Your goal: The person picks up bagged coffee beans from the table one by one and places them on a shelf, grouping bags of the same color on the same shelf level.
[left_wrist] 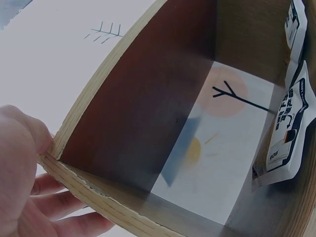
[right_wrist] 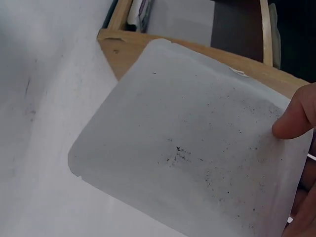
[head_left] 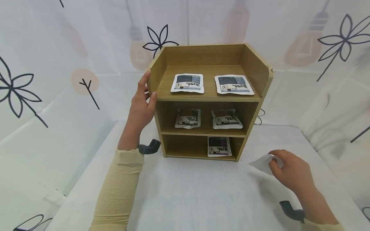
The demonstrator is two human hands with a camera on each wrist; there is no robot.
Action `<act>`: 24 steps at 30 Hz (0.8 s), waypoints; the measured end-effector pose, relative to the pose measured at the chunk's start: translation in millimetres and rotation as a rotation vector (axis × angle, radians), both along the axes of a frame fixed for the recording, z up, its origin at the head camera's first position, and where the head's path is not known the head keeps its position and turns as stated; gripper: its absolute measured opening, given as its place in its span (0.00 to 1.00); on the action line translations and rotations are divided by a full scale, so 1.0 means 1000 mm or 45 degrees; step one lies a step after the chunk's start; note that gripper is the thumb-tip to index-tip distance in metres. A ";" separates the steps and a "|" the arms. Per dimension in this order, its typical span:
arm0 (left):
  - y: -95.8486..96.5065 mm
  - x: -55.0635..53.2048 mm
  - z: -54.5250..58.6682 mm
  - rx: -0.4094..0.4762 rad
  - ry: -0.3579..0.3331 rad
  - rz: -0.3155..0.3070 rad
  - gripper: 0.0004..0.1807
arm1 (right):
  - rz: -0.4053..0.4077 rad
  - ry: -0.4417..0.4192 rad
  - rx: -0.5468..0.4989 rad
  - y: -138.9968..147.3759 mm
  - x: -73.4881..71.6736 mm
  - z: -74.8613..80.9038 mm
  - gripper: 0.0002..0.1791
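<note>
A small wooden shelf (head_left: pixel 208 99) with three levels stands upright on the white surface. My left hand (head_left: pixel 141 107) grips its left side panel near the top, thumb at the front edge and fingers on the outer face; the left wrist view shows this hand (left_wrist: pixel 24 163) at a corner of the wood. Well to the right of the shelf, my right hand (head_left: pixel 295 173) pinches a flat white pouch (head_left: pixel 262 164) by one edge. Its plain, dark-speckled back faces the right wrist camera, where the pouch (right_wrist: pixel 182 133) covers part of the shelf.
On the top level lie two pouches, a left one (head_left: pixel 188 82) and a right one (head_left: pixel 234 85). Two more, a left pouch (head_left: pixel 188 118) and a right pouch (head_left: pixel 226 119), sit on the middle level. One pouch (head_left: pixel 219 146) is at the bottom right. A patterned cloth (head_left: pixel 208 22) hangs behind.
</note>
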State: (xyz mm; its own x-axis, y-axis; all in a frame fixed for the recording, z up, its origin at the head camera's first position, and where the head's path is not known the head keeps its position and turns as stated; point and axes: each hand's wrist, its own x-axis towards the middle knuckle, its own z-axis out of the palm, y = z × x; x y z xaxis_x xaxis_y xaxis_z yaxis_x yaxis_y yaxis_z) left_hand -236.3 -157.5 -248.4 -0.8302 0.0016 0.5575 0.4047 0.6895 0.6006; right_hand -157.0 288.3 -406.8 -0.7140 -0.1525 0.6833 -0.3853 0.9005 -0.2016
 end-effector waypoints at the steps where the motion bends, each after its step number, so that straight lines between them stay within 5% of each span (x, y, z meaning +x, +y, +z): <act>1: 0.000 0.000 0.000 0.000 0.001 0.000 0.37 | 0.001 -0.007 0.006 -0.002 0.001 0.001 0.12; 8: 0.000 0.000 0.000 0.002 0.006 -0.002 0.38 | 0.020 -0.062 0.046 -0.011 0.006 0.003 0.11; 24: 0.001 0.001 0.000 0.003 0.002 -0.001 0.37 | 0.160 0.008 0.006 -0.036 0.007 0.005 0.12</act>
